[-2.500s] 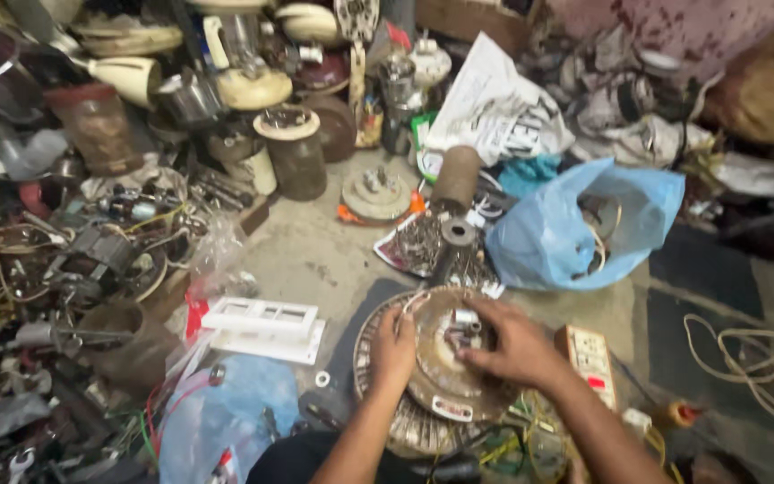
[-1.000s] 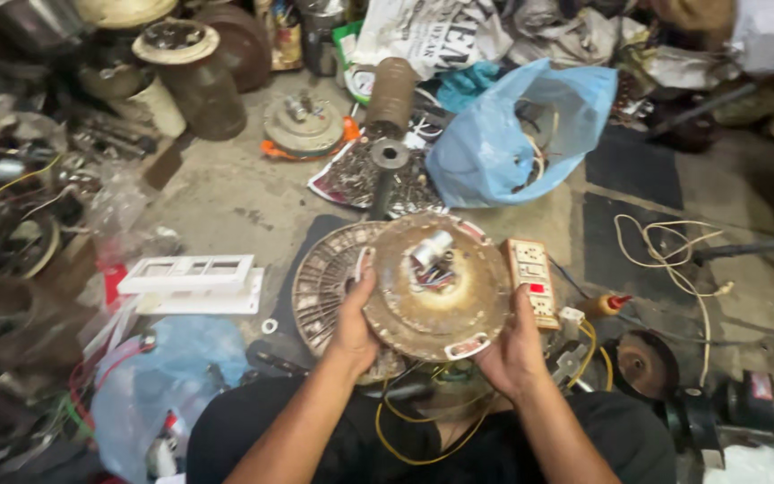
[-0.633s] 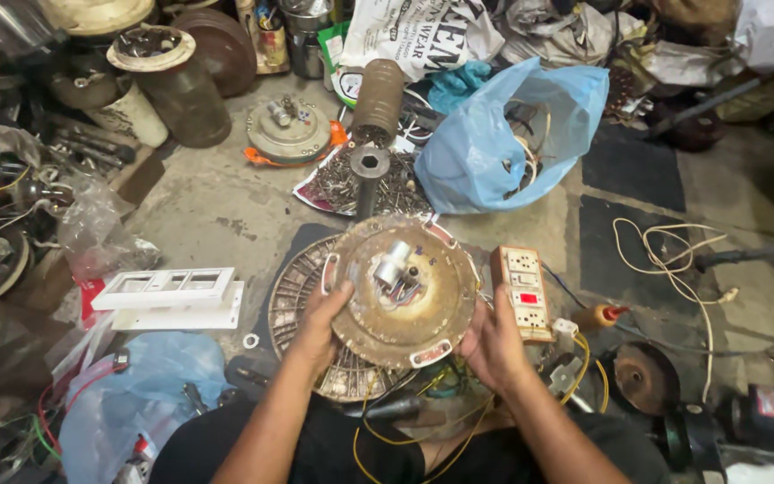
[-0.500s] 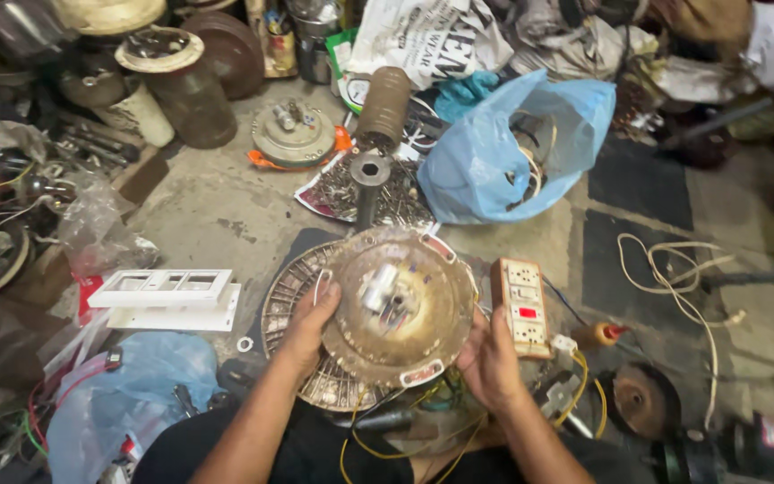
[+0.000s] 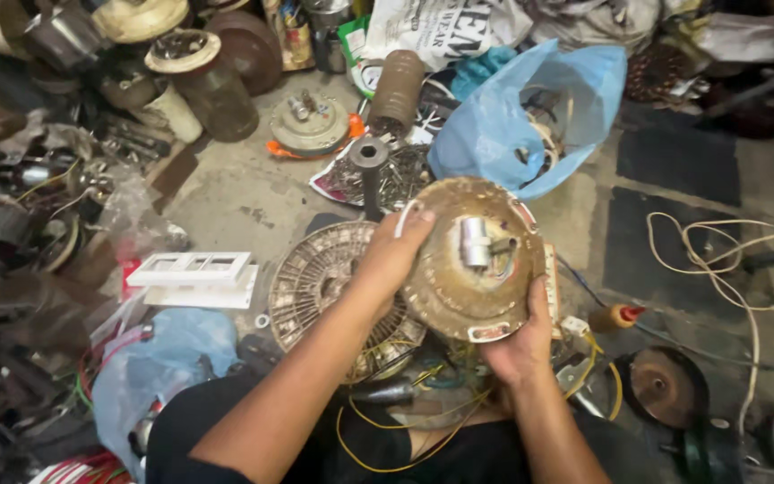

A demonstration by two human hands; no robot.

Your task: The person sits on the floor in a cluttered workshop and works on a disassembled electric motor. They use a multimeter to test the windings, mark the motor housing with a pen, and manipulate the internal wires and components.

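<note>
A round, rusty brown fan motor housing (image 5: 459, 287) with a short metal shaft in its middle is held up over my lap. My left hand (image 5: 396, 251) grips its upper left rim. My right hand (image 5: 521, 345) cups its lower right edge from below. Under it on the floor lies a slotted round metal cover (image 5: 315, 278), partly hidden by my left arm. Yellow and green wires (image 5: 405, 421) hang below the housing.
A white plastic switch frame (image 5: 194, 278) lies to the left. A blue plastic bag (image 5: 512, 125) and a metal spool (image 5: 371, 170) sit ahead. Motor parts and jars crowd the far left. A white cord (image 5: 718, 260) and a dark round disc (image 5: 665, 385) lie at the right.
Both hands have lifted the housing off the slotted cover and tilted it up and to the right; my left hand moved to its upper rim. The camera dipped closer.
</note>
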